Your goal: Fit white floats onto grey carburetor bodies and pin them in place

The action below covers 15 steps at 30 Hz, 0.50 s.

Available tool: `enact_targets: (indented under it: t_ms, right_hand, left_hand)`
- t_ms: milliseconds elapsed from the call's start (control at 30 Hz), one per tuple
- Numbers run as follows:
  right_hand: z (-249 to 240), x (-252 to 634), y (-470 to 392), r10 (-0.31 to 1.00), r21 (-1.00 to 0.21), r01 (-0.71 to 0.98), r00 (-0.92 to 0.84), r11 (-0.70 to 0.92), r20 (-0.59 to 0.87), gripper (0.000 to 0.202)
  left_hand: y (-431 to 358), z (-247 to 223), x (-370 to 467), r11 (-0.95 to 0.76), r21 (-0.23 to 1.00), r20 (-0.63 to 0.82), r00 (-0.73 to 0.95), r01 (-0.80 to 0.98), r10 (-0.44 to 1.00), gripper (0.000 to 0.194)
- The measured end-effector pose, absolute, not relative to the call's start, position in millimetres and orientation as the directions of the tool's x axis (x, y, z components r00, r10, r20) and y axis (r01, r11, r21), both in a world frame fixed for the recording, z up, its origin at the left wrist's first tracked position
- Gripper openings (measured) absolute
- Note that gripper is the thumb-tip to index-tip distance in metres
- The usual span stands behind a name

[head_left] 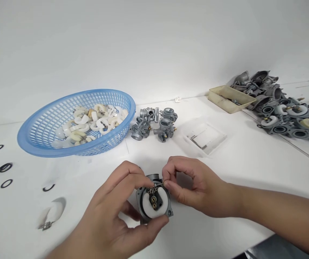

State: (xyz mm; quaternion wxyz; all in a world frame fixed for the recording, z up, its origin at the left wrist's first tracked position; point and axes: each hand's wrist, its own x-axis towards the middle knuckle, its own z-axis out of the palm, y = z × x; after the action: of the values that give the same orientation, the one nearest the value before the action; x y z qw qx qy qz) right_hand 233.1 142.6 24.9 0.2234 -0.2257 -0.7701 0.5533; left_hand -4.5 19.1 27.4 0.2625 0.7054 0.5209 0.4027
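My left hand (pixel 113 216) grips a grey metal carburetor body (pixel 154 202) just above the white table, its open face turned up toward me. A white horseshoe-shaped float (pixel 149 212) sits in that face around a dark brass-tipped centre. My right hand (pixel 189 183) pinches a thin metal pin (pixel 158 185) at the float's hinge, on the body's top edge. A loose white float (pixel 52 213) with a metal clip lies on the table to the left.
A blue plastic basket (pixel 35 138) of white floats stands at back left. Three bare carburetor bodies (pixel 154 124) sit beside it. A clear tray of pins (pixel 207 136), a beige tray (pixel 228 99), a pile of carburetors (pixel 283 108) and black rubber rings (pixel 5 167) lie around.
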Motion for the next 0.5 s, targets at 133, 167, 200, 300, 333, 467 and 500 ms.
enact_targets:
  t_ms: [133,167,200,300,333,467,500]
  right_hand:
    - [25.7,234.3,144.1,0.586,-0.964,0.107,-0.808,0.245,0.059,0.019]
    - [25.9,234.6,144.3,0.587,-0.964,0.110,-0.808,0.243,0.055,0.019]
    - [26.1,234.9,144.4,0.588,-0.963,0.113,-0.807,0.243,0.054,0.019]
    - [26.5,235.8,143.9,0.591,-0.962,0.123,-0.805,0.245,0.048,0.018]
    - [26.5,236.0,143.7,0.592,-0.962,0.125,-0.805,0.243,0.045,0.018]
    - [26.8,236.9,143.0,0.583,-0.966,0.134,-0.812,0.223,0.022,0.016]
    - [27.0,236.9,143.0,0.581,-0.966,0.135,-0.813,0.221,0.019,0.016]
  left_hand:
    - [21.3,29.7,-1.3,-0.240,0.871,0.223,0.089,0.429,0.971,0.049]
    - [21.8,30.0,-0.3,-0.226,0.888,0.213,0.076,0.401,0.974,0.050]
    - [22.3,30.0,0.8,-0.217,0.900,0.208,0.066,0.378,0.976,0.050]
    - [22.5,29.4,3.7,-0.195,0.920,0.201,0.019,0.339,0.979,0.055]
    - [22.3,29.3,4.3,-0.187,0.923,0.196,0.008,0.337,0.981,0.058]
    - [21.0,30.9,5.5,-0.182,0.914,0.187,0.022,0.362,0.982,0.060]
    - [20.9,31.6,5.5,-0.184,0.910,0.188,0.028,0.372,0.982,0.057]
